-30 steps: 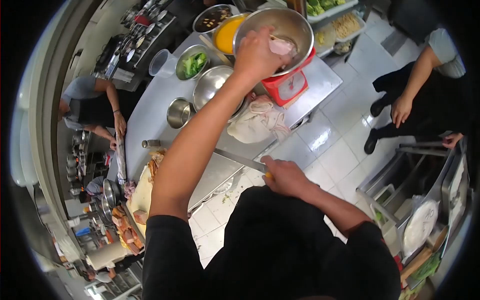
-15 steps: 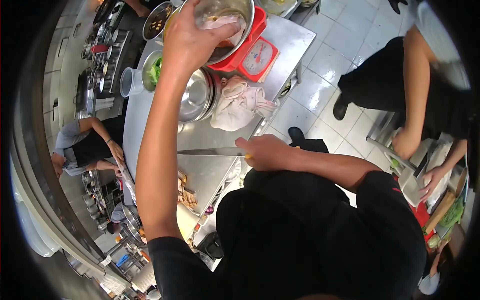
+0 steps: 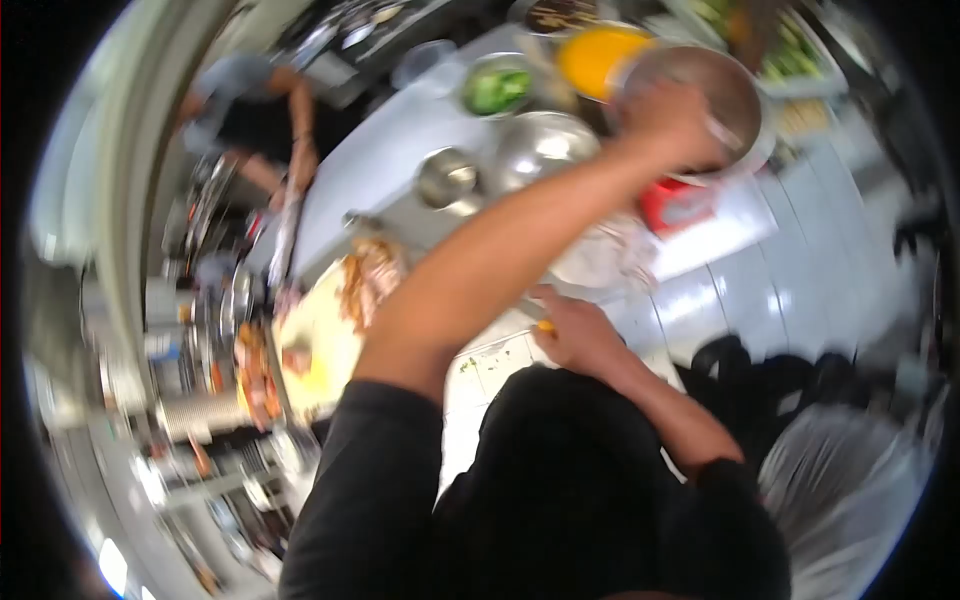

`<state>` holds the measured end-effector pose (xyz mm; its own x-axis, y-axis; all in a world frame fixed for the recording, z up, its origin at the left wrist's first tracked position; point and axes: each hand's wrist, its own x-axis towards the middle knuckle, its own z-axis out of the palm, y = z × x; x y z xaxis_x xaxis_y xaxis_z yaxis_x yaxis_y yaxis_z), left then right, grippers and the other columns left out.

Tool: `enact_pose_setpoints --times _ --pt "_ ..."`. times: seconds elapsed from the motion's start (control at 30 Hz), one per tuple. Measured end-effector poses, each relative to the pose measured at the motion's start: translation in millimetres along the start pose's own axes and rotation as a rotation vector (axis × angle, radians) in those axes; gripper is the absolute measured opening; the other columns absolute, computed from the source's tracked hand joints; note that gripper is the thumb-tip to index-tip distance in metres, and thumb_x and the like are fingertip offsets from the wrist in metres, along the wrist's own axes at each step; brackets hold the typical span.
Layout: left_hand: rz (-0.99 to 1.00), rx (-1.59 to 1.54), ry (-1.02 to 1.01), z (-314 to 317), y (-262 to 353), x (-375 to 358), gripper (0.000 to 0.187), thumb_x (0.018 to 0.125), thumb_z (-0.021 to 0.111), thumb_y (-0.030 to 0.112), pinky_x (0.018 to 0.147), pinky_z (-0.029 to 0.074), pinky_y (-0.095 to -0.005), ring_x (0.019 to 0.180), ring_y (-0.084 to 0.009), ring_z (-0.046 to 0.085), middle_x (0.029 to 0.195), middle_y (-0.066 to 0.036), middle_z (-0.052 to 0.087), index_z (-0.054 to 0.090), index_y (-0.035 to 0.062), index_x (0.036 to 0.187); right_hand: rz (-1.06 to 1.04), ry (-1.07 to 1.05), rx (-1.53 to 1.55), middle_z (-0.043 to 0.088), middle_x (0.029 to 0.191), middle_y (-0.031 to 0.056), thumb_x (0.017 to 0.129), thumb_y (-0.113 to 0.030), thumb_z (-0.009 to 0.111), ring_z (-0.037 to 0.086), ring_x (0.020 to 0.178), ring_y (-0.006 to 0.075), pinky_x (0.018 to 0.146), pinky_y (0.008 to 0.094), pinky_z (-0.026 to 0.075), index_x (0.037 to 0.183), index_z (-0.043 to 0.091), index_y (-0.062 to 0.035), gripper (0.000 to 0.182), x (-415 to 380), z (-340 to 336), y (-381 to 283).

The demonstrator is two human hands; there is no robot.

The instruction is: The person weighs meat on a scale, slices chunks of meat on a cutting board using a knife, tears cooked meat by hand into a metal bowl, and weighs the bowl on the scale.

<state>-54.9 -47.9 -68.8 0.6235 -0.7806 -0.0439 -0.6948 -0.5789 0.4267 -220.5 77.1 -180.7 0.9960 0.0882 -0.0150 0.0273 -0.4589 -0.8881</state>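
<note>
My left hand (image 3: 680, 130) reaches into a metal bowl (image 3: 735, 85) at the upper right. Its fingers are smeared by motion, so what they hold does not show. The bowl is over a red dial scale (image 3: 680, 205). Low in front of my body, my right hand (image 3: 580, 335) is closed round a knife with a yellow handle (image 3: 545, 328); its blade is mostly hidden behind my left forearm. A pale cloth (image 3: 605, 255) lies between the hands. Browned meat pieces (image 3: 368, 285) lie left of my left forearm, by a yellow cutting board (image 3: 325, 345) with a small piece on it.
Bowls with green vegetables (image 3: 500, 90) and yellow contents (image 3: 605, 60) stand along the steel table, near a larger shiny bowl (image 3: 545, 145) and a small pot (image 3: 447, 178). Another person (image 3: 250, 110) works across the table. A clear plastic bag (image 3: 840, 490) is at the lower right.
My view has swung toward the left, bringing the cutting board and meat into fuller view. My left hand stays at the bowl; my right hand keeps the knife. The people at right left view.
</note>
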Motion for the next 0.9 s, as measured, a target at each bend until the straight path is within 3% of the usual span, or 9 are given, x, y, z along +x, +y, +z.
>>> enact_pose_setpoints --times 0.03,0.17,0.3,0.37,0.4,0.5,0.63,0.67,0.9 --pt "-0.002 -0.031 0.002 -2 2 -1 0.066 0.055 0.080 0.039 0.093 0.045 -0.0522 0.107 -0.0371 0.059 0.117 -0.020 0.059 0.066 0.0043 0.109 0.005 -0.005 0.018 0.062 0.078 0.0239 0.082 -0.021 0.061 0.059 0.076 0.0447 0.069 0.0524 0.046 0.118 0.042 -0.0023 0.045 1 -9 -8" --pt "-0.022 -0.159 0.201 1 -4 4 0.059 0.048 0.084 0.037 0.089 0.050 -0.0382 0.103 -0.0284 0.063 0.108 -0.019 0.065 0.069 0.0029 0.093 0.066 -0.020 0.031 0.062 0.077 0.0254 0.081 -0.017 0.062 0.059 0.077 0.0453 0.069 0.0520 0.046 0.110 0.050 -0.0002 0.036 13 -14 -16" --pt "-0.120 -0.479 0.010 -35 -9 -10 0.076 0.046 0.085 0.037 0.087 0.050 -0.0369 0.100 -0.0303 0.063 0.111 -0.019 0.062 0.060 0.0026 0.109 0.004 -0.028 -0.084 0.061 0.075 0.0258 0.082 -0.013 0.060 0.058 0.076 0.0465 0.068 0.0502 0.045 0.094 0.059 0.0018 0.019 20 -1 2" --pt "-0.045 -0.725 0.276 -32 -14 -23 0.075 0.048 0.084 0.036 0.085 0.051 -0.0342 0.096 -0.0270 0.063 0.108 -0.018 0.063 0.059 0.0009 0.110 -0.137 0.044 -0.085 0.060 0.075 0.0257 0.083 -0.011 0.059 0.057 0.074 0.0464 0.067 0.0495 0.045 0.087 0.061 0.0021 0.014 23 6 5" --pt "-0.025 -0.863 0.264 -44 -23 -41 0.075 0.049 0.085 0.035 0.084 0.050 -0.0334 0.096 -0.0262 0.063 0.107 -0.018 0.063 0.059 0.0003 0.110 -0.187 0.044 -0.098 0.059 0.071 0.0237 0.086 -0.010 0.055 0.057 0.067 0.0425 0.063 0.0470 0.045 0.099 0.058 0.0007 0.016 23 9 8" --pt "0.072 -1.123 0.319 -82 -53 -130 0.075 0.051 0.085 0.033 0.084 0.050 -0.0310 0.096 -0.0235 0.061 0.106 -0.015 0.062 0.057 -0.0009 0.112 0.239 -0.077 0.031 0.058 0.068 0.0210 0.090 -0.010 0.052 0.057 0.061 0.0368 0.060 0.0427 0.044 0.112 0.052 -0.0016 0.024 23 8 -32" --pt "0.094 -0.688 0.636 -103 -143 -257 0.084 0.056 0.085 0.030 0.094 0.046 -0.0370 0.107 -0.0246 0.057 0.120 -0.013 0.055 0.049 0.0049 0.127 0.192 -0.080 -0.092 0.053 0.061 0.0169 0.092 -0.011 0.051 0.053 0.055 0.0298 0.057 0.0394 0.043 0.123 0.045 -0.0037 0.032 16 22 -30" --pt "-0.041 -0.585 0.674 -106 -163 -293 0.084 0.057 0.085 0.025 0.099 0.044 -0.0369 0.111 -0.0250 0.055 0.121 -0.012 0.055 0.047 0.0061 0.129 0.193 -0.082 -0.102 0.053 0.061 0.0165 0.093 -0.011 0.051 0.053 0.054 0.0293 0.057 0.0394 0.043 0.123 0.045 -0.0037 0.031 14 23 -34" --pt "-0.485 -0.765 0.879 -83 -301 -517 0.083 0.061 0.083 0.010 0.098 0.041 -0.0355 0.112 -0.0212 0.052 0.120 -0.009 0.053 0.042 0.0024 0.133 0.176 -0.147 -0.185 0.054 0.061 0.0144 0.093 -0.012 0.052 0.054 0.052 0.0268 0.055 0.0372 0.043 0.124 0.044 -0.0052 0.033 15 91 -90"
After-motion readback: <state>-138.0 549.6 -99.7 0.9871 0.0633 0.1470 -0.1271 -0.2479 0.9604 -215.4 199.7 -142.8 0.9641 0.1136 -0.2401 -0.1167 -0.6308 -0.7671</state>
